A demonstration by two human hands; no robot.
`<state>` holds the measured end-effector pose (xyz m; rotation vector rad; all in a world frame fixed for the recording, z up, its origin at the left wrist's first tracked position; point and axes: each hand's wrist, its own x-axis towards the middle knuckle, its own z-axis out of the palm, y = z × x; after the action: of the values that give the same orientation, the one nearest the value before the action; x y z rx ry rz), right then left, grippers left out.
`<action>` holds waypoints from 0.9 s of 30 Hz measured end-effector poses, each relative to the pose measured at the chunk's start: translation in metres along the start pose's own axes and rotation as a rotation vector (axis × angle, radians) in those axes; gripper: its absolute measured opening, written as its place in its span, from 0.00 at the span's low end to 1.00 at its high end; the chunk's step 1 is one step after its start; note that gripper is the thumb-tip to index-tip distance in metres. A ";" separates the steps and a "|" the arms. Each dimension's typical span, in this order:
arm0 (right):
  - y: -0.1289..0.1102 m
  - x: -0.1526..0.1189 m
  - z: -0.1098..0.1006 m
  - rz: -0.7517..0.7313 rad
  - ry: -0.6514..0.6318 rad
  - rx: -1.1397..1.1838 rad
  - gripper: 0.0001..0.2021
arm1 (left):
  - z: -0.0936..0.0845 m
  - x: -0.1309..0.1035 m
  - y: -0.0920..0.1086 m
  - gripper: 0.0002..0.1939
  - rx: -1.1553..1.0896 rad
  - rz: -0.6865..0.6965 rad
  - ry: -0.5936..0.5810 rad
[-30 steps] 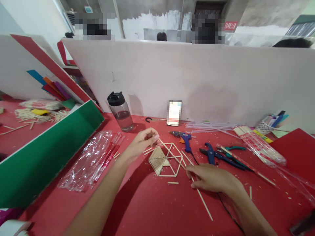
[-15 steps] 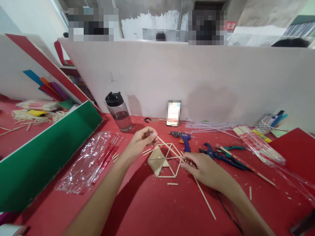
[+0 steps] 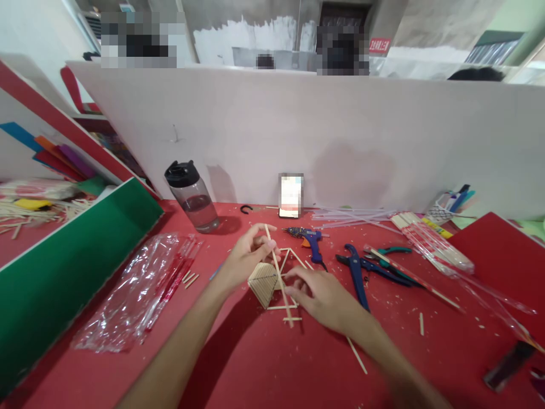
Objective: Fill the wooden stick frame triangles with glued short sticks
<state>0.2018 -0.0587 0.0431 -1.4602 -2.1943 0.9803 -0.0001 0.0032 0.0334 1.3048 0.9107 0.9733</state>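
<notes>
A thin wooden stick (image 3: 277,264) slants across the middle, its upper end pinched in my left hand (image 3: 251,253). My right hand (image 3: 323,295) has its thumb and forefinger closed at the stick's lower half. Below the hands lies a hexagonal stick frame (image 3: 262,285), its left side filled with close-set sticks and its right side partly hidden by my right hand. A short stick piece (image 3: 292,319) rests just in front of the frame. Another long stick (image 3: 356,355) pokes out from under my right forearm.
Behind the frame lies a blue glue gun (image 3: 313,243). Blue cutters (image 3: 356,278) and green-handled pliers (image 3: 394,251) lie at right, near packaged sticks (image 3: 432,241). A water bottle (image 3: 193,199), a phone (image 3: 290,196) and plastic wrapping (image 3: 128,295) surround the area. A green board (image 3: 80,272) stands left.
The stick between my hands has swung steeper, its lower end now toward me. My right hand has moved left over the frame. The view has shifted slightly right.
</notes>
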 end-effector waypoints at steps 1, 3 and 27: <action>0.007 -0.002 -0.008 0.021 0.019 -0.077 0.13 | -0.001 0.000 0.000 0.20 0.000 -0.012 -0.022; 0.023 -0.008 -0.028 0.131 0.106 -0.290 0.16 | -0.002 0.000 0.000 0.22 0.002 -0.052 -0.077; 0.076 -0.033 -0.088 0.585 0.048 -0.577 0.21 | -0.003 -0.004 -0.003 0.18 0.078 -0.031 -0.255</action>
<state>0.3202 -0.0382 0.0555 -2.4473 -2.1507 0.4412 -0.0043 0.0007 0.0300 1.4390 0.7749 0.7329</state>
